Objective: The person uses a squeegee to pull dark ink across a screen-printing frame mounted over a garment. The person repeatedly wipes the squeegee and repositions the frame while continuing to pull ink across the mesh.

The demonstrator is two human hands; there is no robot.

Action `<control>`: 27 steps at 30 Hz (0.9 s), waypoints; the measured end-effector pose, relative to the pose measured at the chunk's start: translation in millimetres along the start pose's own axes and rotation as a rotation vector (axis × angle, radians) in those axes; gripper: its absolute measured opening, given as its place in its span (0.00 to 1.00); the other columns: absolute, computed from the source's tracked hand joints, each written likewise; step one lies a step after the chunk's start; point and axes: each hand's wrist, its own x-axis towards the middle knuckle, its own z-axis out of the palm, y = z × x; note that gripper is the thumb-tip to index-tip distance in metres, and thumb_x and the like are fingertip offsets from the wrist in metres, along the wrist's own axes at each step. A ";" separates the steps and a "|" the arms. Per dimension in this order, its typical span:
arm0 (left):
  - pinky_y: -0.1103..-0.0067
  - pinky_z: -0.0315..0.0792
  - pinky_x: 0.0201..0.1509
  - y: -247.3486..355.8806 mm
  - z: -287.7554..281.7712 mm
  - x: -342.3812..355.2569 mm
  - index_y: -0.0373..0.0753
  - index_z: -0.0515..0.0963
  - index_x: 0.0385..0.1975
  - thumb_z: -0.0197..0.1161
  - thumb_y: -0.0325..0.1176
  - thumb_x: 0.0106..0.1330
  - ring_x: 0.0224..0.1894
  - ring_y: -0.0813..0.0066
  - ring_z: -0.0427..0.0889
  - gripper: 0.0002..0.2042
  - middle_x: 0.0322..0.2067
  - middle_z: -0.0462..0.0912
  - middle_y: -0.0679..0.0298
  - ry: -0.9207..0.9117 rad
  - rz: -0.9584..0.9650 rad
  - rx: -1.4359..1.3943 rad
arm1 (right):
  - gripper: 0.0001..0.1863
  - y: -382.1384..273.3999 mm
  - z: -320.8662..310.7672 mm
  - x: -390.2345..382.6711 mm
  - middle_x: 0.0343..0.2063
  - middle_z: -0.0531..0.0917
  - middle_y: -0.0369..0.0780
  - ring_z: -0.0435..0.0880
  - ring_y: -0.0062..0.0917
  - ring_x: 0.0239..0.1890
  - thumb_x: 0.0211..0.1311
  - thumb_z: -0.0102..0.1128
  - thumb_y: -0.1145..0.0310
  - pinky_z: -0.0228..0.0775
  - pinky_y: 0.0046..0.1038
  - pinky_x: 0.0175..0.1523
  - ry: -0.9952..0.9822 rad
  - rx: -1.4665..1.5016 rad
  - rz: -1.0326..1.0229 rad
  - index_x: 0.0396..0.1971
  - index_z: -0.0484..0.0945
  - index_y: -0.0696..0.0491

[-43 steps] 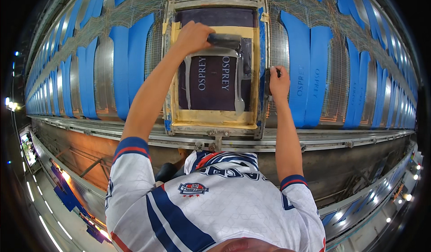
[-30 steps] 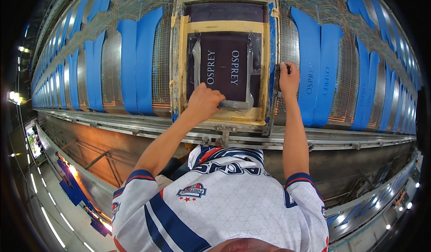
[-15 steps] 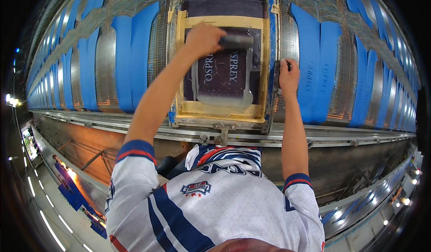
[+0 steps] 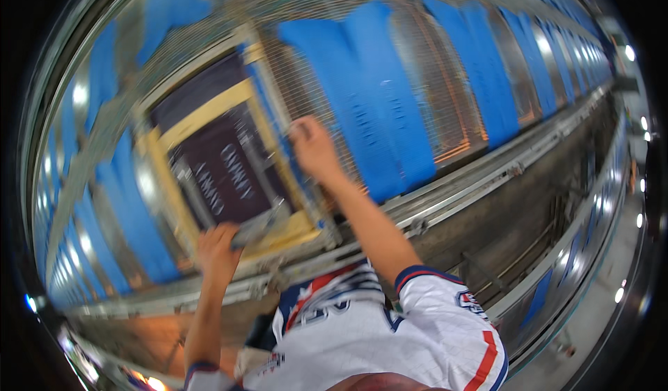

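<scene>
My left hand (image 4: 218, 248) grips a squeegee (image 4: 256, 229) at the lower end of a printing screen, where pale translucent ink lies along the blade and up the sides. The screen's metal frame (image 4: 189, 68) has yellow tape (image 4: 209, 109) inside it round a dark mesh (image 4: 219, 168) with pale lettering. My right hand (image 4: 313, 151) is closed on a handle at the frame's right side, its fingers blurred by motion.
Blue fabric pieces (image 4: 369, 98) lie in rows along the long metal table on both sides of the screen, with loose netting between them. A metal rail (image 4: 445, 203) runs along the near edge, above a dark trough (image 4: 487, 217).
My left hand and squeegee swept down, up, and down again to the screen's lower end. The whole view has now swung round and tilted, with my right hand still at the frame's side.
</scene>
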 end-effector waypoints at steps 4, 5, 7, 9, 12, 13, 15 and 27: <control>0.66 0.68 0.50 11.9 0.1 -2.7 0.39 0.81 0.41 0.70 0.19 0.32 0.44 0.58 0.79 0.27 0.42 0.82 0.61 -0.099 -0.044 0.051 | 0.12 -8.9 -17.5 -3.1 0.35 0.84 0.44 0.82 0.30 0.38 0.71 0.52 0.64 0.71 0.32 0.47 -0.143 0.313 0.140 0.44 0.78 0.56; 0.66 0.68 0.49 15.0 -2.3 -4.3 0.39 0.81 0.40 0.69 0.19 0.33 0.43 0.57 0.79 0.26 0.41 0.82 0.61 -0.122 -0.044 0.066 | 0.12 -10.2 -22.3 -2.1 0.36 0.84 0.44 0.82 0.29 0.39 0.71 0.52 0.64 0.71 0.32 0.48 -0.183 0.353 0.190 0.44 0.78 0.56; 0.67 0.68 0.48 16.1 1.8 2.0 0.38 0.81 0.40 0.66 0.20 0.35 0.42 0.56 0.79 0.24 0.40 0.82 0.59 -0.125 -0.044 0.084 | 0.12 -8.9 -24.2 -2.4 0.29 0.83 0.45 0.81 0.26 0.31 0.73 0.51 0.64 0.72 0.33 0.41 -0.237 0.410 0.245 0.46 0.75 0.56; 0.67 0.68 0.47 10.5 3.3 2.0 0.37 0.81 0.39 0.66 0.21 0.37 0.41 0.55 0.78 0.22 0.38 0.81 0.58 -0.171 -0.056 0.070 | 0.11 -14.4 -35.1 -0.1 0.14 0.77 0.41 0.75 0.22 0.16 0.73 0.51 0.65 0.65 0.32 0.24 -0.337 0.522 0.310 0.46 0.73 0.56; 0.66 0.68 0.46 3.0 -0.8 6.1 0.34 0.80 0.38 0.65 0.22 0.40 0.39 0.55 0.78 0.19 0.35 0.80 0.56 -0.195 -0.047 0.058 | 0.09 -9.7 -24.8 -6.8 0.13 0.76 0.46 0.78 0.35 0.15 0.73 0.50 0.69 0.66 0.37 0.23 -0.245 0.575 0.193 0.44 0.70 0.58; 0.66 0.68 0.46 2.8 -2.7 8.2 0.34 0.80 0.38 0.65 0.23 0.40 0.39 0.55 0.78 0.19 0.35 0.81 0.56 -0.206 -0.046 0.062 | 0.08 -12.3 -25.6 -4.5 0.15 0.77 0.49 0.81 0.41 0.17 0.72 0.50 0.70 0.67 0.40 0.24 -0.231 0.579 0.156 0.43 0.69 0.59; 0.66 0.68 0.45 0.0 -4.9 10.5 0.34 0.80 0.36 0.66 0.24 0.42 0.38 0.55 0.78 0.17 0.35 0.81 0.57 -0.235 -0.055 0.067 | 0.09 -15.0 -33.7 -1.1 0.14 0.77 0.49 0.81 0.44 0.18 0.72 0.50 0.69 0.67 0.41 0.25 -0.302 0.569 0.206 0.44 0.68 0.59; 0.67 0.69 0.42 -3.9 -8.3 17.5 0.34 0.81 0.36 0.67 0.25 0.42 0.35 0.56 0.76 0.16 0.32 0.79 0.57 -0.267 -0.047 0.056 | 0.10 -16.9 -30.2 0.7 0.11 0.74 0.48 0.79 0.41 0.15 0.71 0.54 0.69 0.66 0.41 0.24 -0.323 0.578 0.275 0.44 0.68 0.58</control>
